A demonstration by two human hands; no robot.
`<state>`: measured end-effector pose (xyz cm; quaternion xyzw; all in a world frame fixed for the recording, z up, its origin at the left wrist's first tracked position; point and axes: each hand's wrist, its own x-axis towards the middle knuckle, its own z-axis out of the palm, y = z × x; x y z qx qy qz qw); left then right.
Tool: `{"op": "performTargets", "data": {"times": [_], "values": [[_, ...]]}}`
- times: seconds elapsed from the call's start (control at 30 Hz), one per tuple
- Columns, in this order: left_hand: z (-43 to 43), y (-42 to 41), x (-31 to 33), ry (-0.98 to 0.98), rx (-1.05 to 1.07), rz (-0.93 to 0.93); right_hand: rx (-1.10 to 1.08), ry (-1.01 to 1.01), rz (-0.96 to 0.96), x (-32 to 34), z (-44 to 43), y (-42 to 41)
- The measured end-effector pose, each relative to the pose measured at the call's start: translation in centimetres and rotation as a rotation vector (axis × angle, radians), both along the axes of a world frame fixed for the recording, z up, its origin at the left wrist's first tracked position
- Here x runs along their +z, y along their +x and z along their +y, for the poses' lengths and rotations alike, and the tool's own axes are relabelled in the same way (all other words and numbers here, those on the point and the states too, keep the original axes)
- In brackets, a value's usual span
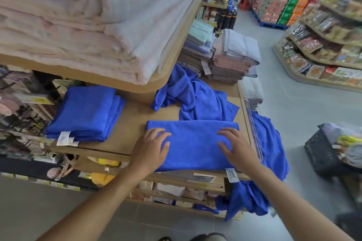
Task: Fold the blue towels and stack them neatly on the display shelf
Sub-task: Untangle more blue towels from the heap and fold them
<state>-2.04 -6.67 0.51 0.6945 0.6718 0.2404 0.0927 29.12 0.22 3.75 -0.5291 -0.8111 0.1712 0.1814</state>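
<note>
Head view: the wooden display shelf fills the middle of the picture, with a thick pile of pale pink and grey quilts on the upper board at 11 o'clock.

A loose blue towel lies crumpled on the shelf, at 12 o'clock from the hands. Another unfolded blue towel hangs over the shelf's edge at 4 o'clock, down toward the floor.

At 6 o'clock a folded blue towel lies flat near the front edge of the shelf. It is a wide, smooth rectangle of bright royal-blue plush cloth, with a white care label hanging from its near right corner.

At 9 o'clock, well apart from it, sits a stack of folded blue towels, the edges roughly lined up and white tags showing at the front.

The left hand rests palm-down on the folded towel's left end, fingers spread and fairly straight. The right hand rests the same way on its right end. Neither hand grips anything.
</note>
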Motion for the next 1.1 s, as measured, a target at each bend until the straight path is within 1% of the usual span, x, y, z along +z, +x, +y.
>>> {"op": "performTargets", "data": {"times": [0.07, 0.1, 0.17, 0.27, 0.4, 0.57, 0.67, 0.77, 0.8, 0.87, 0.93, 1.03, 1.1], "values": [[0.9, 1.8, -0.7, -0.150, 0.046, 0.139, -0.025, 0.048, -0.068, -1.3, 0.3, -1.6], [1.0, 2.2, -1.2, -0.190, 0.057, 0.214, -0.055, 0.044, -0.112, -1.7, 0.2, -2.1], [0.8, 2.2, -1.9, -0.204, 0.043, 0.310, -0.111, 0.017, -0.225, -2.8, -0.6, -2.3], [0.2, 1.3, -2.8, -0.190, -0.030, 0.348, -0.154, -0.001, -0.333, -3.9, -2.4, -1.9], [0.6, 0.3, -3.5, -0.189, -0.091, 0.392, -0.205, -0.018, -0.371, -4.4, -4.0, -1.9], [4.7, -0.4, -2.2, -0.239, -0.139, 0.399, -0.220, -0.072, -0.356, -3.2, -1.5, -2.9], [6.0, 0.4, -1.0, -0.292, -0.116, 0.368, -0.237, -0.118, -0.259, -2.4, -0.6, -2.5], [5.6, 2.2, -0.7, -0.249, -0.147, 0.327, -0.420, -0.052, -0.207, -2.0, -0.9, -1.0], [5.3, 3.0, -0.8, -0.224, -0.174, 0.321, -0.490, -0.071, -0.213, -2.0, -1.0, -0.4], [5.0, 4.5, -1.1, -0.200, -0.206, 0.328, -0.561, -0.168, -0.235, -1.8, -0.7, 0.1], [5.1, 5.5, -1.5, -0.215, -0.201, 0.344, -0.565, -0.281, -0.226, -1.2, 0.2, 0.0], [5.2, 6.2, -2.0, -0.235, -0.173, 0.375, -0.582, -0.428, -0.119, 0.3, 1.7, 0.0], [4.8, 6.5, -2.5, -0.241, -0.152, 0.377, -0.596, -0.483, -0.046, 0.8, 2.4, 0.4]]}}
